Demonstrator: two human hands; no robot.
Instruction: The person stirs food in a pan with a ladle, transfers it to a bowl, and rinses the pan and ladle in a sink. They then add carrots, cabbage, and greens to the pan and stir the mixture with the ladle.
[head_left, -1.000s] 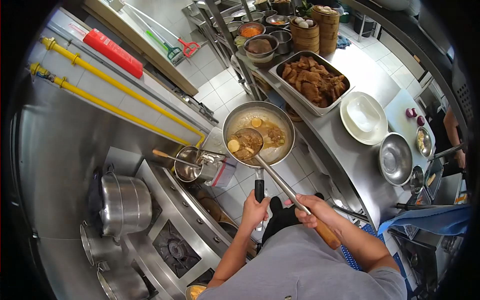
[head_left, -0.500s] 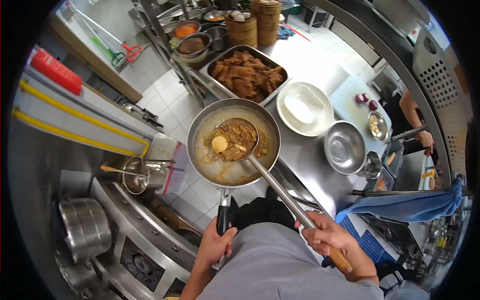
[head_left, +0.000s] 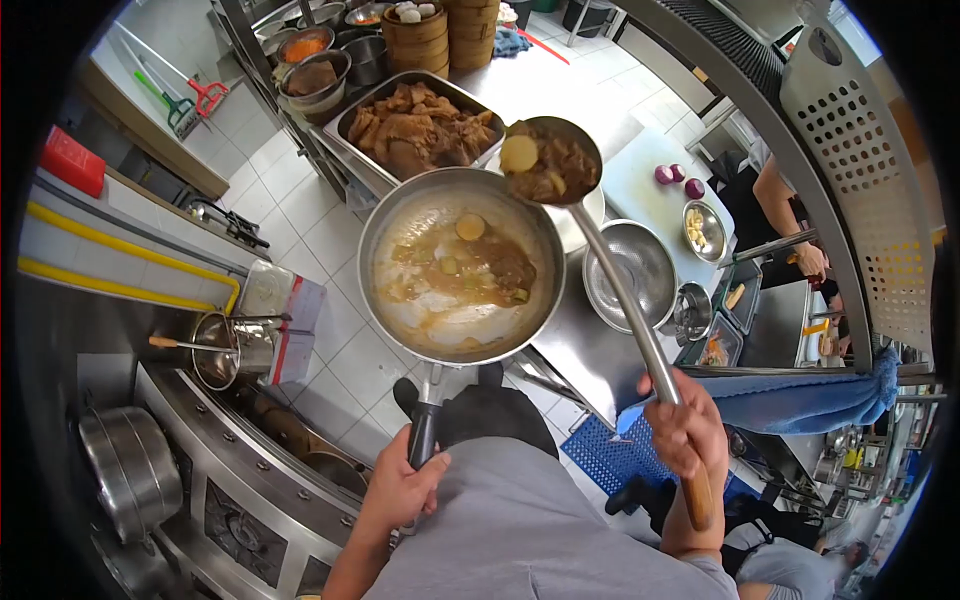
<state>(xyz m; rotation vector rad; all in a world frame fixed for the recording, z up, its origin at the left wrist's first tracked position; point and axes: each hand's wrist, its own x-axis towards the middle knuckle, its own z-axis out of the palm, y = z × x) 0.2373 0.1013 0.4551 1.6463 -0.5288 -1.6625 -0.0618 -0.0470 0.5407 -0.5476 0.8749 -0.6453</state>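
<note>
My left hand [head_left: 405,482] is closed around the black handle of a frying pan [head_left: 462,340], held level in front of me. Brown sauce with a few green pieces and a round pale slice [head_left: 471,227] remains in the pan. In my right hand [head_left: 688,428] is the wooden-ended handle of a long metal ladle [head_left: 625,285]. Its bowl, full of brown sliced meat in sauce [head_left: 553,168] and a round pale slice, hangs past the pan's upper right rim. Beneath the ladle is a white plate [head_left: 573,232], mostly hidden.
A steel tray [head_left: 347,125] of browned meat stands beyond the pan, with bamboo steamers [head_left: 416,45] behind it. Right are a perforated bowl [head_left: 628,275], a cutting board [head_left: 640,165] with purple onions, and another person's arm [head_left: 775,200]. A stove [head_left: 240,530] lies left.
The ladle has risen out of the pan and swung right toward the white plate, carrying meat and sauce. My right hand has moved up. Less food is in the pan.
</note>
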